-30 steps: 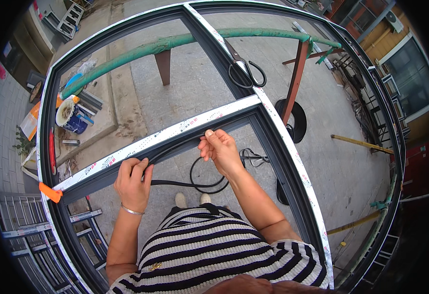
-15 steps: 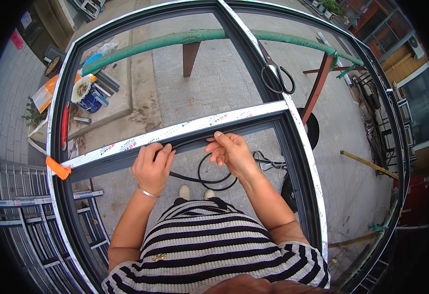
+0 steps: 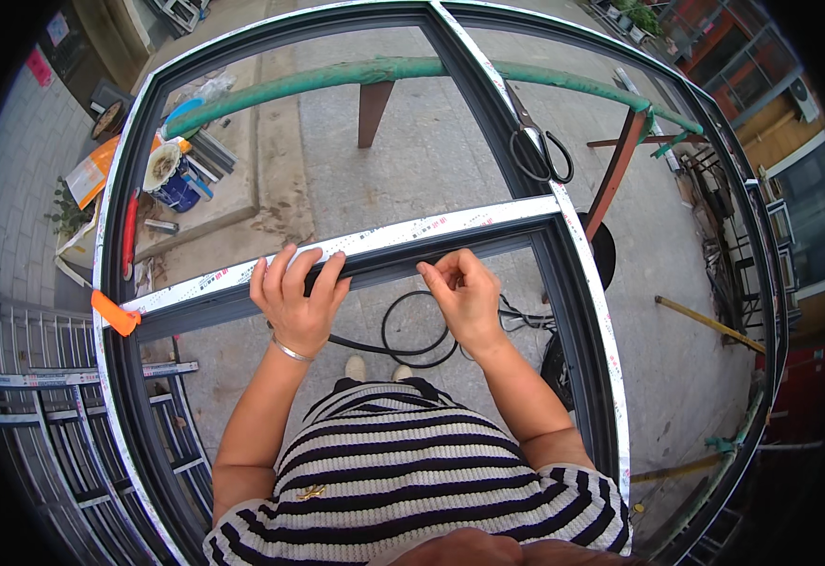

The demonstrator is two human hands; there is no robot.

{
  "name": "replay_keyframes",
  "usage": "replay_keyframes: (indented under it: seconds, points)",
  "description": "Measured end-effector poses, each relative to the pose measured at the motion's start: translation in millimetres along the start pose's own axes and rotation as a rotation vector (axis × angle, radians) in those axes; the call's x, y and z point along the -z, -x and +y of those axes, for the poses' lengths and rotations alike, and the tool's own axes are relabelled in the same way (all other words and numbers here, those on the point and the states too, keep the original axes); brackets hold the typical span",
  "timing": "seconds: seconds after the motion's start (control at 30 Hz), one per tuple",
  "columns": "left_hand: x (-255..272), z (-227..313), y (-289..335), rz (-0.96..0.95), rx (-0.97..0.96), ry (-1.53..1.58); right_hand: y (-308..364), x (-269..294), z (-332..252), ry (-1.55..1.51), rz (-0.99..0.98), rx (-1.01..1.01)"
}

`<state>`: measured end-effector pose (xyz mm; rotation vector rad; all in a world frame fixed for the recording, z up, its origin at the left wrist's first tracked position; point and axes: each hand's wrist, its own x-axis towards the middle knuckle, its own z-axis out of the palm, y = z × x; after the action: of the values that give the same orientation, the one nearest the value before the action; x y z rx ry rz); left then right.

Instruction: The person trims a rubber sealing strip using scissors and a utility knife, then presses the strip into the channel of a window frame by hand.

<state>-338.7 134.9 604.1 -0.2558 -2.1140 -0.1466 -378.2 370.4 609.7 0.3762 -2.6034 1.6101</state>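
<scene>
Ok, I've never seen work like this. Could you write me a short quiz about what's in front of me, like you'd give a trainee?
1. True or false: the scissors lie on the frame.

2. Multiple choice: which hand overlaps the white face of the crossbar in this view?
A. Left
B. Right
C. Neither

3. Fill in the gap: the long rail seen through the frame is coloured ____.

Key:
1. True.
2. A: the fingers of the left hand reach across the white face; the right hand is below it in the picture.
3. Green.
</scene>
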Motion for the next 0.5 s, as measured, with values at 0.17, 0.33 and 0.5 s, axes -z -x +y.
replay_keyframes:
  seconds: [0.17, 0.33, 0.5]
  points:
    - [3, 1, -19, -0.164, -0.03, 0.053, -18, 7, -17, 0.663, 0.241, 0.597]
    - [-9, 7, -24, -0.314, -0.002, 0.208, -24, 3, -14, 0.651, 0.247, 0.612]
    - [-5, 5, -22, -0.225, -0.011, 0.264, 19, -14, -10, -0.073, 0.185, -0.049]
